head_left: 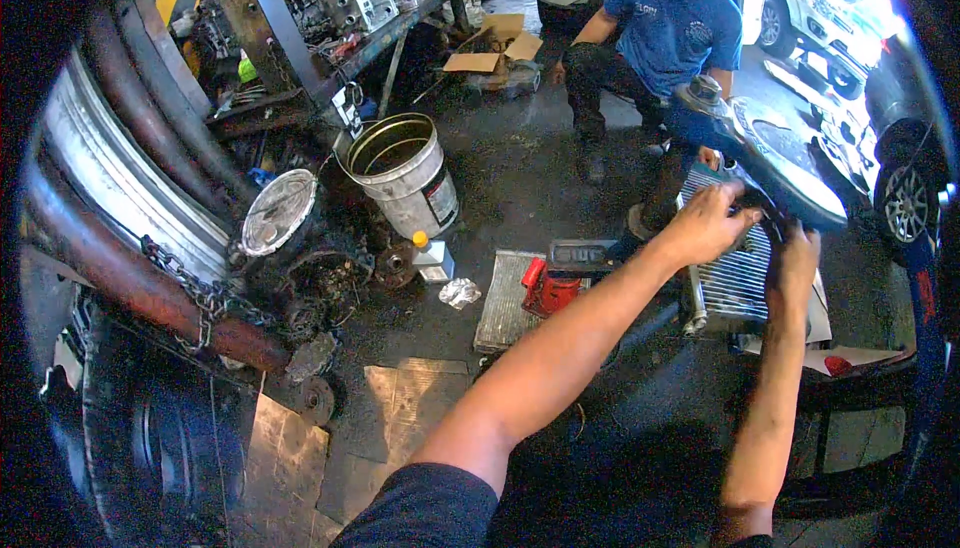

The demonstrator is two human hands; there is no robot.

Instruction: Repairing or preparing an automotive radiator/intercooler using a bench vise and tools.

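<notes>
My left hand (712, 226) is closed, its fingertips pinched at a small dark piece that I cannot make out. Close beside it, my right hand (795, 260) reaches up with its fingers curled at the same dark piece. Just above both hands is a dark blue metal arm (775, 170) with a round knob-like pad (703, 90) at its far end; it looks like a car lift arm. Below my hands a finned metal radiator (735, 286) lies tilted.
A person in a blue shirt (675, 33) squats beyond the metal arm. On the floor are a red tool (550, 291), a flat finned panel (505, 310), a white bottle (433, 260), a large bucket (405, 183) and cardboard (290, 448). A rusty post with a chain (205, 313) stands left.
</notes>
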